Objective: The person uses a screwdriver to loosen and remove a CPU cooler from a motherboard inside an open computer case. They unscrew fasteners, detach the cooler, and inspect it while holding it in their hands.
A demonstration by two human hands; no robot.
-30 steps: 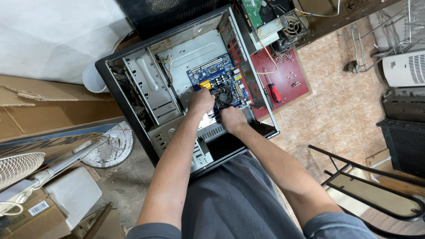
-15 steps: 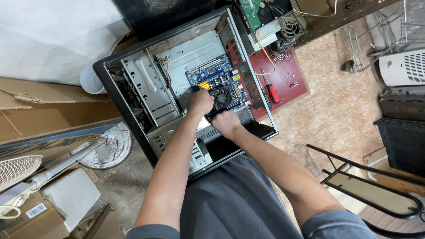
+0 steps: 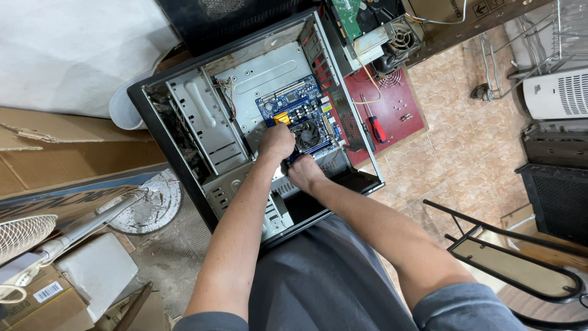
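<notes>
An open black computer case (image 3: 160, 125) lies on its side on the floor in front of me. Inside it sits a blue motherboard (image 3: 293, 101) with a round black cooler fan (image 3: 308, 133). My left hand (image 3: 277, 141) rests closed on the board's near left edge, beside the fan. My right hand (image 3: 304, 172) is just below the fan at the board's lower edge, fingers curled; a dark blue thing shows at its fingertips, and I cannot tell what it is. A grey metal drive cage (image 3: 205, 125) fills the case's left side.
A red-handled screwdriver (image 3: 375, 127) lies on a red panel (image 3: 398, 110) right of the case. Loose boards and a small fan (image 3: 401, 38) lie beyond it. Cardboard boxes (image 3: 55, 153) and a white stand fan (image 3: 24, 236) are at left; a black metal chair frame (image 3: 520, 270) is at right.
Both hands shifted slightly toward me and to the left along the board's near edge; the right hand drew back from the fan to the board's lower edge.
</notes>
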